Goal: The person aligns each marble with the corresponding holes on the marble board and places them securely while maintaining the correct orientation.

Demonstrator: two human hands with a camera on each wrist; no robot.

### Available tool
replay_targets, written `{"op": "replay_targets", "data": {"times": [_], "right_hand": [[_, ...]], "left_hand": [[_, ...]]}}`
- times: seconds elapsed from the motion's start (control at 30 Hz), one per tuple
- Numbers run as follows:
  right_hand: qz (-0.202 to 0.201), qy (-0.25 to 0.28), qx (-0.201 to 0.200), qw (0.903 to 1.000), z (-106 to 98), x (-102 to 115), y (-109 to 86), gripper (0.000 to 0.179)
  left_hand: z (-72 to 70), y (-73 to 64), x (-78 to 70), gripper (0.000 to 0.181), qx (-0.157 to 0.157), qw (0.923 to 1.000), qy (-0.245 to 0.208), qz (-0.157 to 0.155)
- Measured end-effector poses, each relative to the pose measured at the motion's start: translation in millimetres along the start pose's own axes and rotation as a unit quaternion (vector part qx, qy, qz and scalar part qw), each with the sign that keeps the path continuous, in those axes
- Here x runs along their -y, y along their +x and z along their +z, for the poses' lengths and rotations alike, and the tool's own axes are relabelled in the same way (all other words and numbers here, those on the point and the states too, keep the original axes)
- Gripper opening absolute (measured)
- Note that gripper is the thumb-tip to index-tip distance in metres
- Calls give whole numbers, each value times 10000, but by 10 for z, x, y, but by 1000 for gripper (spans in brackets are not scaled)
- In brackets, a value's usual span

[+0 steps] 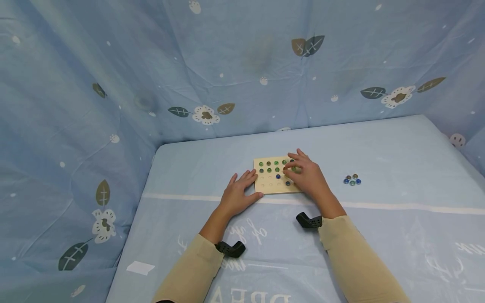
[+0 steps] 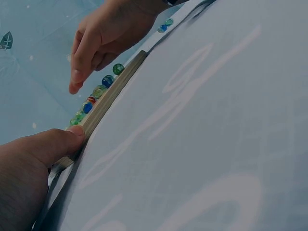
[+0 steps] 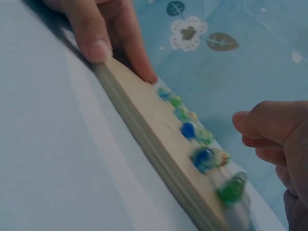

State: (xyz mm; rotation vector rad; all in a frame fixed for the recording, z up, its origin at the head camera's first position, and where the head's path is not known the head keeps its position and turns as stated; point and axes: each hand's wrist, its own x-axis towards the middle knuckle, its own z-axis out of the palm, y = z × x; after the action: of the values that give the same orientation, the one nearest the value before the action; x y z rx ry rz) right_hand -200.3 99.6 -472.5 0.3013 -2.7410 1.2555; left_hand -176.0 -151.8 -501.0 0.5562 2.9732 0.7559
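Observation:
A pale wooden board [image 1: 270,187] with rows of round hollows lies on the table, glass marbles [image 1: 277,169] filling much of its back rows. My left hand [image 1: 236,195] steadies the board at its left end, thumb [image 2: 76,131] pressed to the front corner and fingers spread along the side. Over the right part of the board hovers my right hand [image 1: 308,176], thumb and index finger near each other above a reddish marble [image 2: 91,100]. No marble shows between those fingertips in either wrist view. The right hand hides some hollows and the board's right end.
Several loose marbles [image 1: 353,183] sit in a small cluster to the right of the board. A pale blue cloth with a white stripe covers the table [image 1: 409,168]. Patterned fabric [image 1: 261,63] hangs behind and to the left. A white patch [image 1: 140,267] lies near the left edge.

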Motion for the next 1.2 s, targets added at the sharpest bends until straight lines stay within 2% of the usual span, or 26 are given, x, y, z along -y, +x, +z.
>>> {"op": "replay_targets", "data": {"times": [0.13, 0.37, 0.53, 0.63, 0.83, 1.0, 1.2], "right_hand": [[297, 7, 24, 9996, -165, -76, 3, 29], [867, -288, 111, 9958, -508, -342, 27, 37], [1441, -300, 369, 9884, -774, -470, -20, 43], [1636, -350, 580, 9842, -908, -510, -64, 47], [1712, -382, 1062, 9787, -1113, -557, -126, 51], [1805, -241, 1430, 9728, -1261, -685, -208, 51], [1636, -173, 1707, 9715, -1349, -836, -295, 58]], "left_hand": [[-2, -6, -5, 72, -44, 10000, -36, 22], [-5, 0, -16, 72, -64, 10000, -16, 45], [-1, 6, -20, 72, -43, 10000, 7, 34], [2, 2, -17, 72, -50, 10000, 1, 31], [3, -24, -5, 72, -46, 10000, -65, -47], [23, -23, 4, 72, -57, 10000, -36, -25], [16, -14, 0, 72, -67, 10000, -39, 45]]}}
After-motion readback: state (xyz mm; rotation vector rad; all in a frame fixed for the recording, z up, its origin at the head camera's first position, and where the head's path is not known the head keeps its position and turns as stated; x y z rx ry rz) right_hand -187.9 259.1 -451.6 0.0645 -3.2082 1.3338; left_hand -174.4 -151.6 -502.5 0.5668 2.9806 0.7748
